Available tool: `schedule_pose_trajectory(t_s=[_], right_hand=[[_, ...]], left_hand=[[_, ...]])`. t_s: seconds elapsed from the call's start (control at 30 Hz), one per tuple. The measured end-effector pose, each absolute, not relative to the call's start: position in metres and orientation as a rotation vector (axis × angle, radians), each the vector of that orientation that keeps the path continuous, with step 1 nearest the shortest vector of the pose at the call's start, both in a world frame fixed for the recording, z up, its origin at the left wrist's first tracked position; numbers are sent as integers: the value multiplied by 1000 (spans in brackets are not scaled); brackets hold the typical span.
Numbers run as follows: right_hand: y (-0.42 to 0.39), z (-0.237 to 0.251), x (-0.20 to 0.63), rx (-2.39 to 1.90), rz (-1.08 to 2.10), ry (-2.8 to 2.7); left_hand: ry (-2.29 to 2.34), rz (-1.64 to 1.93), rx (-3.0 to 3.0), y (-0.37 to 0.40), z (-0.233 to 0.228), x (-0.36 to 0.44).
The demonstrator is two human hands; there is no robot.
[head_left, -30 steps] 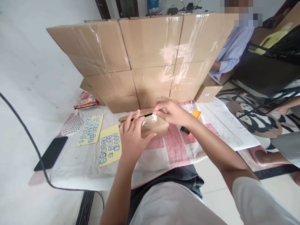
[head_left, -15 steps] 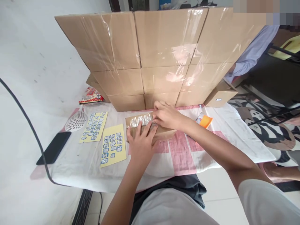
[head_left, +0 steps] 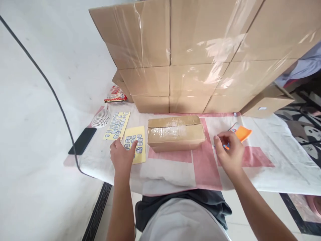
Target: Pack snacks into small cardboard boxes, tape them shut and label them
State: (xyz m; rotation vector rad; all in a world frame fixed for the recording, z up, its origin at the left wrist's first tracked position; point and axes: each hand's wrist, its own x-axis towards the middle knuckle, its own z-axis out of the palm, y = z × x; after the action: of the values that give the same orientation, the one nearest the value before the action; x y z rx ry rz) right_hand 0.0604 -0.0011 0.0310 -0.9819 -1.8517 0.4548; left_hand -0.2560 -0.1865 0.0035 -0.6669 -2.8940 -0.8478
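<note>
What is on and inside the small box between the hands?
Shiny clear tape lies on top of the small box; its cardboard hides any contents.

The table (head_left: 165, 172) over there wears a pink-and-white cloth. On it stand stacked cartons (head_left: 198, 50), with a taped box (head_left: 175, 135) in front; around lie two yellow sticker sheets (head_left: 116, 124), a black phone (head_left: 82, 141), a white mesh piece (head_left: 101, 118) and something orange (head_left: 243, 133).

Black phone (head_left: 82, 141), left of the left fingers (head_left: 117, 144); white perforated item (head_left: 101, 118), beyond them, leftward; red-trimmed packet (head_left: 115, 95), farther beyond.
</note>
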Motion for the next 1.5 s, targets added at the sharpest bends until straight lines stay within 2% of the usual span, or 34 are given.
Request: schedule_pose_trajectory(t_s=[0.1, 0.2, 0.33, 0.43, 0.6, 0.67, 0.73, 0.87, 0.97, 1.07, 1.23, 1.4, 1.5], right_hand=[[-49, 12, 59, -881, 547, -1863], [-84, 3, 34, -733, 754, -1962], [-104, -1, -13, -632, 1096, -2043], [-108, -2, -51, -721, 1464, -2068], [-117, 0, -111, -690, 1991, -1917], [-122, 2, -127, -559, 2173, -1823], [-127, 5, -135, -471, 2253, -1762], [-133, 9, -136, -431, 2122, -1862], [-133, 13, -131, -321, 1855, -2058], [-130, 16, -127, -108, 1633, -2126], [-125, 19, -123, 83, 1526, -2157], [-127, 19, -121, 16, 1488, -2117], [-127, 13, -122, -185, 1466, -2086]], left_hand=[[-3193, -647, -473, -184, -9, -279], [-3223, -704, -437, -175, -13, -285], [-3221, -986, -473, -189, -7, -290], [-3173, -1270, -503, -223, 6, -285], [-3043, -1997, -264, -285, 31, -258], [-3092, -2056, -298, -300, 37, -250], [-3100, -1873, -407, -306, 37, -245], [-2479, -1215, -570, -298, 34, -232], [-2206, -1000, -1012, -284, 35, -219], [-2212, -991, -1276, -274, 37, -211], [-2179, -1111, -1302, -270, 35, -212], [-2118, -1084, -1299, -269, 31, -213], [-2318, -1230, -1117, -270, 27, -216]])
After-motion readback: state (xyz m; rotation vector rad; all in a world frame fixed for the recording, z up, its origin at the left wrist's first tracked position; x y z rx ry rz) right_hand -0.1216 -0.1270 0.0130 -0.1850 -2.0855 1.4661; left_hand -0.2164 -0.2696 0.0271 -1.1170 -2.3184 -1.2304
